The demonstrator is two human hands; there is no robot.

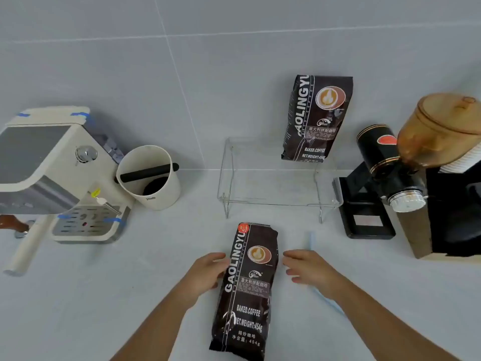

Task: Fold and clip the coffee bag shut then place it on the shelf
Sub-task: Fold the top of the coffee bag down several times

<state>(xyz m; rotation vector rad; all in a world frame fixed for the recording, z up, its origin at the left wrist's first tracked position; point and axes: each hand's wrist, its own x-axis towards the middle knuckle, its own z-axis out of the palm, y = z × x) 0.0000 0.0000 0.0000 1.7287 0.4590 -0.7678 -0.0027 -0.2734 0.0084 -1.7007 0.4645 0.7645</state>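
Note:
A dark coffee bag (pixel 247 287) lies flat on the white counter, its top end pointing away from me. My left hand (pixel 208 272) touches the bag's left edge, fingers curled against it. My right hand (pixel 308 269) hovers just right of the bag, fingers apart, holding nothing. A pale blue sealing clip (pixel 312 241) lies on the counter partly under my right hand and forearm. Behind the bag stands a clear acrylic shelf (pixel 273 201). A second coffee bag (pixel 318 118) stands upright on the shelf's right side, against the wall.
A cream espresso machine (pixel 52 173) sits at the left with a white knock box (pixel 151 178) beside it. A black coffee grinder (pixel 385 178) with an amber hopper (pixel 442 128) stands at the right, next to a dark holder with paper cups (pixel 458 162).

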